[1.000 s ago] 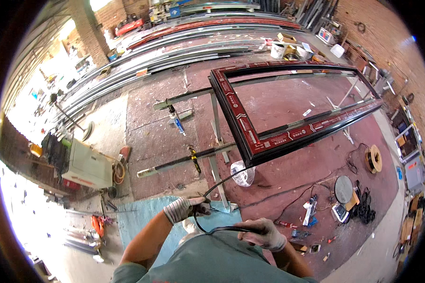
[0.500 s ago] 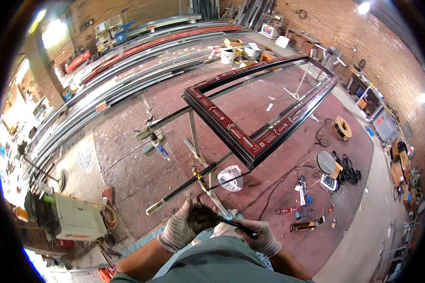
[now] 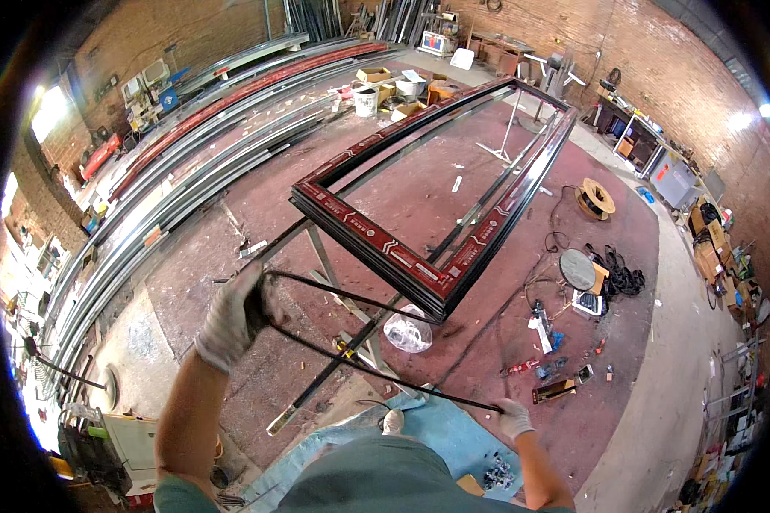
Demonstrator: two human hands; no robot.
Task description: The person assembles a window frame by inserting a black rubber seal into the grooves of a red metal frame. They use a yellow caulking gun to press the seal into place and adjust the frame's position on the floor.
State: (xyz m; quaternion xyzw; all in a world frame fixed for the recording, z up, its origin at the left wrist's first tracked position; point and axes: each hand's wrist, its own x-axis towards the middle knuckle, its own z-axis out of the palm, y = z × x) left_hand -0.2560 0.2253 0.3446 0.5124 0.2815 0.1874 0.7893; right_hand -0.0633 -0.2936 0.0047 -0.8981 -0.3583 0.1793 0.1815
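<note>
A thin black flexible strip point(image 3: 376, 373), which looks like rubber seal, is stretched between my gloved hands. My left hand point(image 3: 238, 315), raised at the left, is closed around the strip where it doubles back. One length slopes down to my right hand point(image 3: 514, 419), which is low and closed on that end. A second length runs toward the near corner of a dark red and black rectangular frame point(image 3: 370, 229); whether it touches the frame I cannot tell. The frame rests raised on metal supports point(image 3: 317, 389) in front of me.
A clear plastic bag point(image 3: 408, 332) hangs by the support. Blue sheeting point(image 3: 453, 427) lies under my feet. To the right are a cable spool point(image 3: 596, 199), a round grey disc point(image 3: 576, 270) and scattered tools. Long metal profiles point(image 3: 188, 192) stretch along the left.
My hands have moved far apart from close together near my body. The left has risen to the left, the right has shifted right, and the strip is now drawn out between them.
</note>
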